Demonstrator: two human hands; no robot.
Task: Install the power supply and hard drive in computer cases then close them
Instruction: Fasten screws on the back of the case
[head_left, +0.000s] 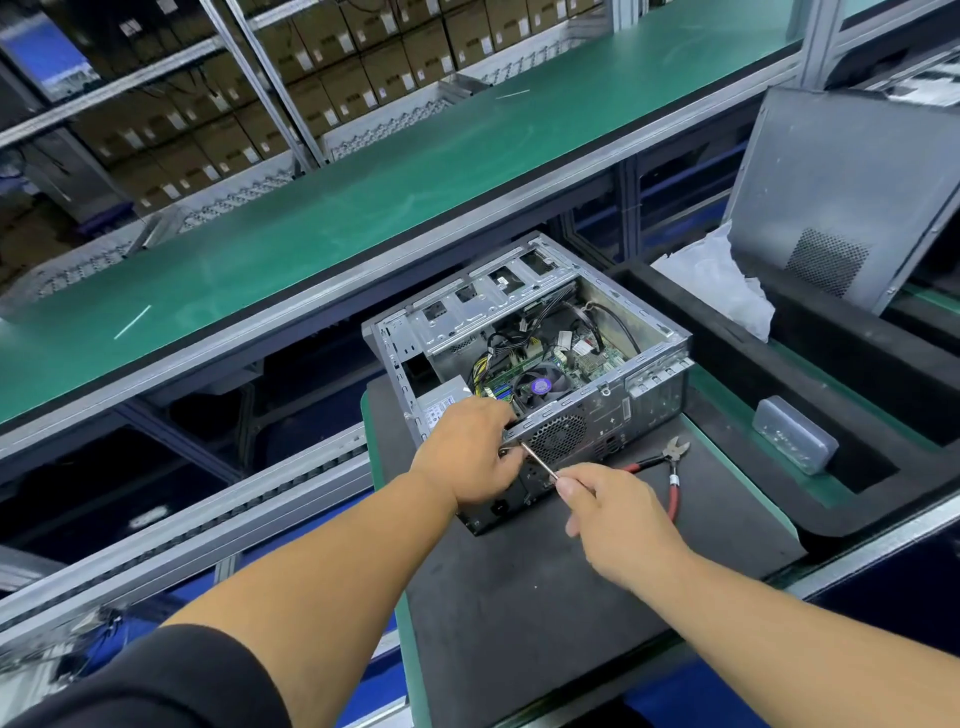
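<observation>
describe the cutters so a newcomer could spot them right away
Start at the open computer case on the dark mat. Just right of its rear panel lie the cutters, flat on the mat. They are the only tool with red handles.

Cutters (670, 464) just right of case (613, 410).

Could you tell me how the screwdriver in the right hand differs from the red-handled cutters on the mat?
The screwdriver is held in the right hand, its tip at the rear panel of the computer case; the cutters lie untouched on the dark mat. The screwdriver shows a single thin metal shaft, its handle hidden by the fingers; the cutters have two red handles and open blades. Both are hand tools lying close to the case's rear.
</observation>
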